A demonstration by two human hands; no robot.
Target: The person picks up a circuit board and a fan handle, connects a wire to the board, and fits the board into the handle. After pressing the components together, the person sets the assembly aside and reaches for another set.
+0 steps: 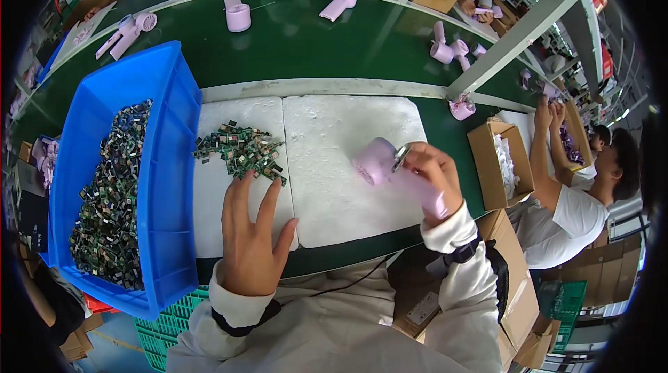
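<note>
My left hand [252, 241] rests palm down with its fingers spread on white foam. Its fingertips reach the near edge of a loose pile of small green circuit boards [240, 149]. Over the right foam sheet, my right hand [435, 175] is closed around a pale pink handheld fan housing [376, 160]. The housing's round head points left, and its handle lies blurred below my fingers. A small shiny metal piece [401, 158] shows at my fingertips; I cannot make out what it is.
At the left stands a deep blue bin [163, 185] full of circuit boards. Beyond the foam [334, 213], a green conveyor [292, 46] carries several pink fan parts. A grey metal post [515, 32] rises at the right, near an open cardboard box [490, 171]. Co-workers sit around the line.
</note>
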